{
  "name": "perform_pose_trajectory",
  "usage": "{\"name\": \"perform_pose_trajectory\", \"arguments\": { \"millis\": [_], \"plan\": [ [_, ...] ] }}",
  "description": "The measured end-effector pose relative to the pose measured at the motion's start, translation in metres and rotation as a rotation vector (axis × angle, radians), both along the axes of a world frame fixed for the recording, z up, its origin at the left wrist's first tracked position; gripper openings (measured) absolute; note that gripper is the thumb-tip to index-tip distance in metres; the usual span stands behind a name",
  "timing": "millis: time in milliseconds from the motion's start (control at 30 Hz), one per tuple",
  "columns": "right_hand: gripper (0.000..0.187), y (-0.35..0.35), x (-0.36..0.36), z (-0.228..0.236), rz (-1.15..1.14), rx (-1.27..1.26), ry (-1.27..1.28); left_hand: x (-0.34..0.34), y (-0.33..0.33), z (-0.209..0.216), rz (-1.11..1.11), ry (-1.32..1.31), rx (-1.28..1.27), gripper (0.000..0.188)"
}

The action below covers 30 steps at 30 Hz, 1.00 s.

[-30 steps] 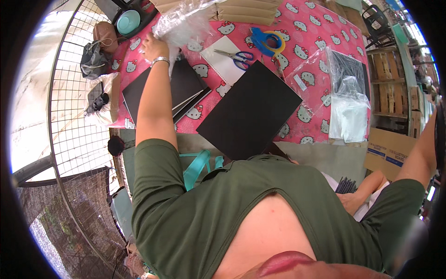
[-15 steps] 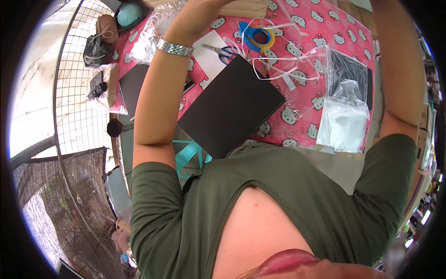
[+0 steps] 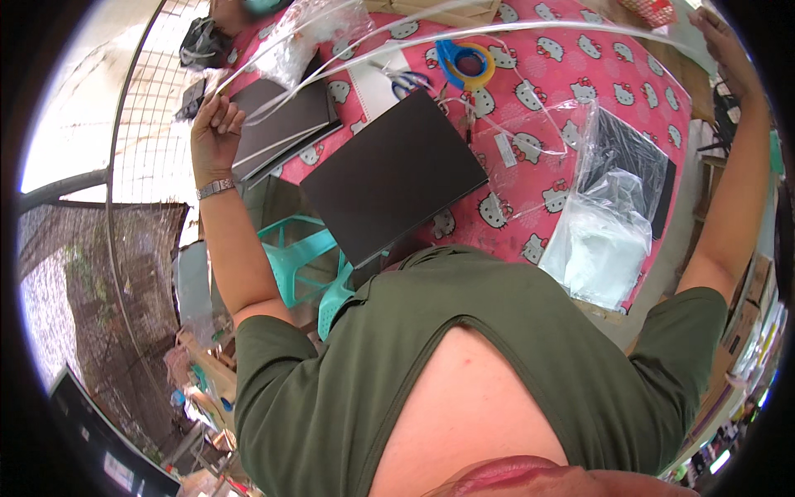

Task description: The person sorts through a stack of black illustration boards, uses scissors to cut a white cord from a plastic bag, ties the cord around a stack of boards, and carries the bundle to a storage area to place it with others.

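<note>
My left hand (image 3: 218, 137), wearing a metal watch, is raised at the far left, fingers closed on a white plastic ribbon (image 3: 497, 27). The strands run taut across the top of the view toward my right hand (image 3: 727, 50), whose fingers are pinched around the ribbon at the far right. Below the ribbon, a flat black board (image 3: 393, 178) lies tilted at the table's near edge. A loose loop of ribbon trails on the cloth beside it. Blue-handled scissors (image 3: 410, 84) rest by a white spiral notepad (image 3: 370, 93). A blue tape dispenser (image 3: 462, 65) sits right of them.
Pink cat-patterned cloth (image 3: 530, 99) covers the table. On the right lie clear plastic with white contents (image 3: 600, 240) and a black sheet (image 3: 638, 153). Stacked black boards (image 3: 286, 116) and crumpled clear plastic (image 3: 315, 37) are at left. A turquoise stool (image 3: 294, 257) stands below the table edge.
My hands have spread wide apart, the left moving left and nearer, the right now showing at the far right. White ribbon has been drawn out between them, lifting from the table.
</note>
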State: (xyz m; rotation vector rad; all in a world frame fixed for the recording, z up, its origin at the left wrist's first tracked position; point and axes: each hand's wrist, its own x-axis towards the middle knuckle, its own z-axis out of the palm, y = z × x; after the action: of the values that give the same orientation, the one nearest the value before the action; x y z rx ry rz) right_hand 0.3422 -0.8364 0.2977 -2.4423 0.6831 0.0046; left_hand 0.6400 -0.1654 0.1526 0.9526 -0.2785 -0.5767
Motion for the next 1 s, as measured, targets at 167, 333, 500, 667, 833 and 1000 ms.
{"name": "perform_pose_trajectory", "arguments": {
  "millis": [167,333,500,667,833,1000],
  "plan": [
    [0.02,0.006,0.004,-0.128,-0.052,0.772,-0.293,-0.013,0.02,0.01,0.159,-0.046,0.389,0.012],
    [0.02,0.046,0.005,-0.186,-0.018,0.708,-0.063,0.0,0.051,-0.029,0.259,0.076,0.641,0.007],
    [0.02,0.085,-0.003,-0.271,-0.109,0.694,-0.056,0.015,0.073,-0.105,0.241,0.247,0.697,0.009],
    [0.018,0.111,-0.026,-0.315,-0.324,0.652,-0.094,0.023,0.064,-0.133,0.187,0.185,0.891,0.012],
    [0.016,0.142,-0.048,-0.32,-0.376,0.899,-0.018,0.028,0.06,-0.145,0.296,0.252,0.869,0.016],
    [0.011,0.127,-0.074,-0.315,-0.331,1.108,-0.181,0.041,0.081,-0.15,0.211,0.464,0.682,0.015]
  ]
}}
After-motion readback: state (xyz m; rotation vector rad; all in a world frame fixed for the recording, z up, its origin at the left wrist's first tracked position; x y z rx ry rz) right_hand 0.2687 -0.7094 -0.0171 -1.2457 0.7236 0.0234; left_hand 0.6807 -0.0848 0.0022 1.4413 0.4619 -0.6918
